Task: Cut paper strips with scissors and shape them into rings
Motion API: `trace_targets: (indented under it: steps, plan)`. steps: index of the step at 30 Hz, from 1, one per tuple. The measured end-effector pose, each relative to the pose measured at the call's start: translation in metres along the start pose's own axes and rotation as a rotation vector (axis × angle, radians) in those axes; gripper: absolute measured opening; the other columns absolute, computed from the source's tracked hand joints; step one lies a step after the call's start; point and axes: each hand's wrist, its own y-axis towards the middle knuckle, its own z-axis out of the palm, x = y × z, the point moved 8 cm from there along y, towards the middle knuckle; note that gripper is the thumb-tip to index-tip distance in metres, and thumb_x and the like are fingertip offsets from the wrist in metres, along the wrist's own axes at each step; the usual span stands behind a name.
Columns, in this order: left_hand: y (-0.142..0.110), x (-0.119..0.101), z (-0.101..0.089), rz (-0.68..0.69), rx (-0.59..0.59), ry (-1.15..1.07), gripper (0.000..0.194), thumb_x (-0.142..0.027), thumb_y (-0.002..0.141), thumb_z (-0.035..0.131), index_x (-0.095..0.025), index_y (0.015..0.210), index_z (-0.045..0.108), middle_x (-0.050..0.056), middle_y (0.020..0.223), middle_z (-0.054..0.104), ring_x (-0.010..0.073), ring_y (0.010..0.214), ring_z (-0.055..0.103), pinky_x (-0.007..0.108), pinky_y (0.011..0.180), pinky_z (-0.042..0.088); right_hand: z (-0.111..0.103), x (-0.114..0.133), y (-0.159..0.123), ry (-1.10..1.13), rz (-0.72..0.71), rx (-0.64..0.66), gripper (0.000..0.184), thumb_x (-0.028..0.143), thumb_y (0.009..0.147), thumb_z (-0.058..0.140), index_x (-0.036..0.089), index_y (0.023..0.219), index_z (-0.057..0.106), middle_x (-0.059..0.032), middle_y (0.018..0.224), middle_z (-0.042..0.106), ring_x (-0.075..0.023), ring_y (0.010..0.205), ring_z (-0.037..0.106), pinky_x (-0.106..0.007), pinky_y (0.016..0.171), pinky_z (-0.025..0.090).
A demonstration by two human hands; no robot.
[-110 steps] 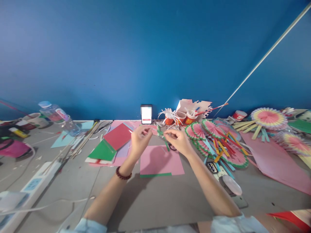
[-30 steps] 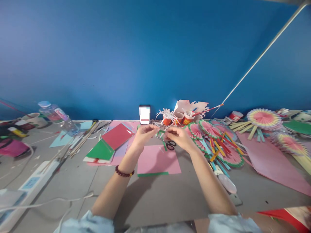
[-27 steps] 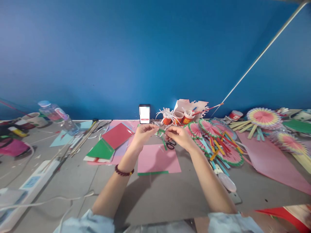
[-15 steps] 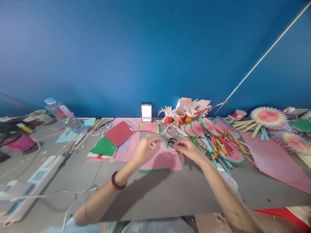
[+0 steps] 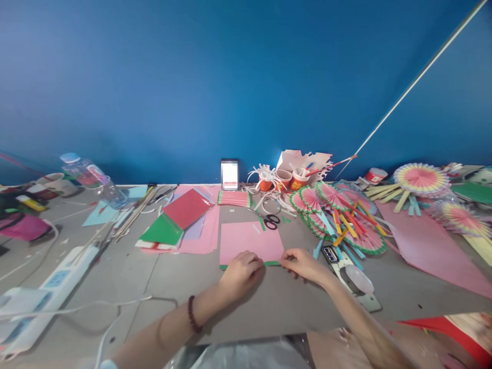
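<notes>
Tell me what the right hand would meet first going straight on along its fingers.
Likely the left hand: the right hand points left toward it along the narrow green strip edging the rectangular pink paper sheet, though depth is unclear.

Ppr sheet [image 5: 246,238] was pink w/ green strip [image 5: 272,263] along btm edge. Pleated piece [image 5: 234,199] was pink, lt stripes, green edges. Scissors [image 5: 271,220] had blk handles. Fans [image 5: 331,196] were pink w/ green rims; upper-R fan [image 5: 422,177] went pink ctr, yellow, lilac-ish rim. Red sheet [image 5: 188,207] & green sheet [image 5: 162,229] looked solid. Bracelet [image 5: 191,312] was dk red-brown. Wall [image 5: 230,77] was plain blue, table [image 5: 277,312] grey.
</notes>
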Motion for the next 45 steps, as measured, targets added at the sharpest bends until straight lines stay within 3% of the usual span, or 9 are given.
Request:
trace_targets:
  steps: [24,30,45]
  plan:
    - [0.000,-0.009,-0.002,0.042,-0.019,0.070,0.017,-0.013,0.087,0.047,-0.018,0.091,0.062,0.005,0.079,0.059,0.0177,0.077,0.054,0.030,0.067,0.042,0.001,0.001,0.010,-0.126,0.022,0.063,0.017,0.033,0.079,0.057,0.016,0.075,0.056,0.0019,0.057,0.058,-0.0073,0.039,0.053,-0.013,0.030,0.034]
    - [0.000,-0.015,0.003,0.088,0.059,0.152,0.025,-0.017,0.086,0.048,-0.021,0.109,0.059,0.006,0.085,0.056,0.0202,0.083,0.052,0.032,0.070,0.043,0.002,0.000,0.012,-0.150,0.025,0.072,0.017,0.032,0.080,0.055,0.017,0.073,0.055,0.0013,0.055,0.058,-0.0077,0.036,0.051,-0.015,0.030,0.033]
    - [0.002,-0.022,0.009,0.101,0.109,0.350,0.018,-0.021,0.089,0.048,-0.018,0.104,0.057,0.006,0.087,0.055,0.0214,0.084,0.052,0.033,0.068,0.042,0.002,0.006,0.008,-0.176,0.041,0.078,0.017,0.031,0.080,0.055,0.017,0.071,0.054,0.0037,0.045,0.053,-0.0085,0.037,0.052,-0.014,0.032,0.033]
